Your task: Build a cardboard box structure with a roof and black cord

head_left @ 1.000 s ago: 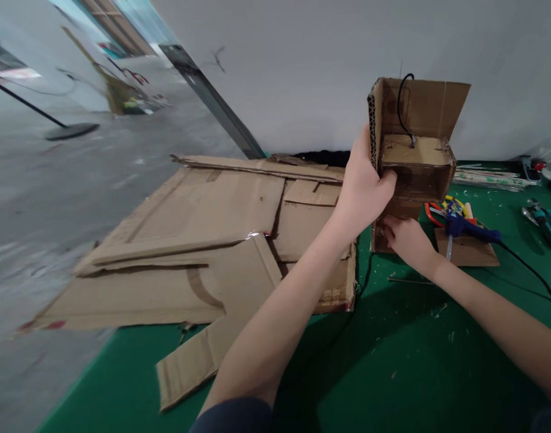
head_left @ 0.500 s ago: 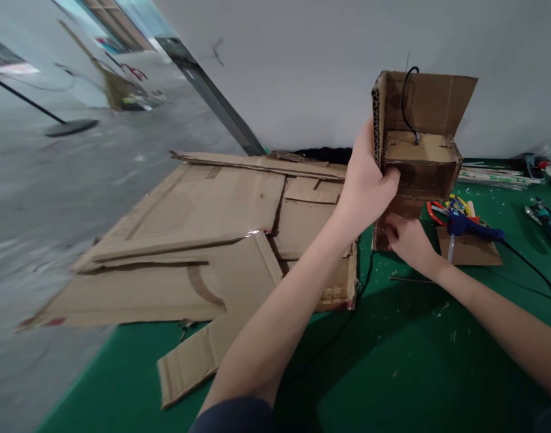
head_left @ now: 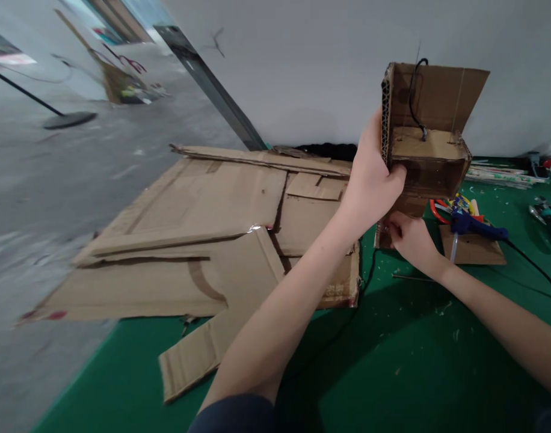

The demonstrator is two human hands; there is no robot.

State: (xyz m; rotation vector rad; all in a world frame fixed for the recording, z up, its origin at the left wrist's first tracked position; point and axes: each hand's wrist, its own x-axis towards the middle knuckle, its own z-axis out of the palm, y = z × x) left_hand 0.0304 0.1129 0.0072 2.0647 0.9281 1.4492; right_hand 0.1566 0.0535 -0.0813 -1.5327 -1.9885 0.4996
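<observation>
The cardboard box (head_left: 431,144) stands upright at the wall side of the green desk (head_left: 393,361), held by the left hand (head_left: 377,171); whether its base touches the surface is hard to tell. That hand's grip is closed around the box's left wall, thumb pressed at the open compartment and the other fingers out of sight behind. At the box's lower front, the right hand (head_left: 413,237) has its fingers curled in against the cardboard, but whether its grip has hold of anything cannot be told. A black cord (head_left: 411,96) arches over the box's middle shelf. To the left of the box lie flat cardboard sheets (head_left: 212,198), a cut strip (head_left: 194,358) jutting out in front. Just right of the box, a blue glue gun (head_left: 480,227) lies over a small cardboard panel (head_left: 485,254); farther right are teal-handled pliers (head_left: 548,218), and behind them, nearer the wall, a bundle of thin sticks (head_left: 505,175).
</observation>
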